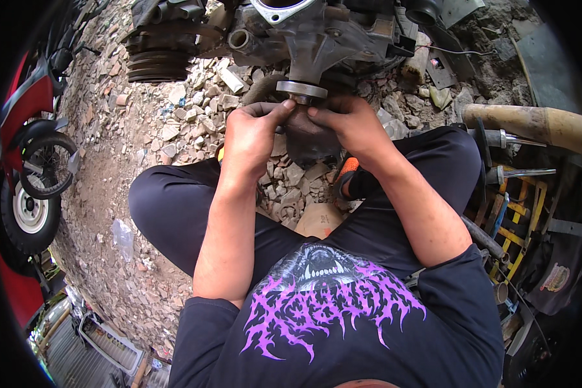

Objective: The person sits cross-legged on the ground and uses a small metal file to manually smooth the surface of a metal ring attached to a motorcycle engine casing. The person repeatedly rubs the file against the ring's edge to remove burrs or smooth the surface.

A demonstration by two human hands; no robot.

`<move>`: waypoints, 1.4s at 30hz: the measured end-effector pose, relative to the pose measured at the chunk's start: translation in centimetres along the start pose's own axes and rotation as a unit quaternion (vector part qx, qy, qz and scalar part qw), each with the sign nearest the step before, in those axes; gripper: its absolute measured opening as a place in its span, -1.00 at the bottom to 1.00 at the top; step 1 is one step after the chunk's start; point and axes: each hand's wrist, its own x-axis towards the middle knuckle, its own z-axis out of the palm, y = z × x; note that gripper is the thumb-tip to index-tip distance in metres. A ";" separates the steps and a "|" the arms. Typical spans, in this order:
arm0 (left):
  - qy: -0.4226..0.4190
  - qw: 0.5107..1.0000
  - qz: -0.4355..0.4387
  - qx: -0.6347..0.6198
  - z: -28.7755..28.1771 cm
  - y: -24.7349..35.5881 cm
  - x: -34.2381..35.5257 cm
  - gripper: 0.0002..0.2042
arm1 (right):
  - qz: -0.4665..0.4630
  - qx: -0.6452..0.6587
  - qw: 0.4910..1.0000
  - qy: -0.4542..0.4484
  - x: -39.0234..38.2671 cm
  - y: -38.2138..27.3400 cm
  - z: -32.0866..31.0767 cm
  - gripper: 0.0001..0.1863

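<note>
A large, dirty metal engine part (313,48) lies in front of me, with a round metal flange (302,89) on its near end. My left hand (252,136) grips the flange's left side, its thumb pressed near a small stub at the centre. From the right, my right hand (359,132) closes on the other side, thumb also close to that stub. Both sets of fingertips are partly hidden behind the flange. Below the stub, between my hands, is a dark, dirty piece (310,136) whose kind I cannot make out.
Broken stones and rubble (194,116) cover the ground. Ribbed pulleys (158,61) sit at the far left of the engine part. To the right lie a tan pole (530,124), a yellow metal frame (520,220) and metal rods. A red vehicle's wheel (31,210) stands at left.
</note>
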 end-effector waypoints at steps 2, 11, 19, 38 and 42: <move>-0.011 1.000 -0.003 -0.002 -0.1 0.1 0.0 -0.76 | 0.019 0.051 0.998 -0.006 -0.4 -0.7 -0.1 -0.66; -0.029 0.999 -0.018 -0.007 -1.3 0.5 0.1 -0.70 | 0.131 0.236 0.963 -0.010 0.9 0.6 -1.4 -0.72; -0.033 0.998 0.022 0.051 -3.0 -0.4 1.3 -0.72 | 0.127 0.234 0.962 -0.060 -0.1 -0.6 -2.2 -0.71; -0.115 0.964 0.196 0.141 -1.1 1.0 -1.6 -0.85 | -0.109 -0.147 0.982 -0.048 -4.9 -3.7 0.4 -0.25; -0.125 0.978 0.134 0.100 -1.2 1.0 -1.7 -0.84 | -0.173 -0.207 0.963 0.009 -5.0 -3.7 0.9 -0.31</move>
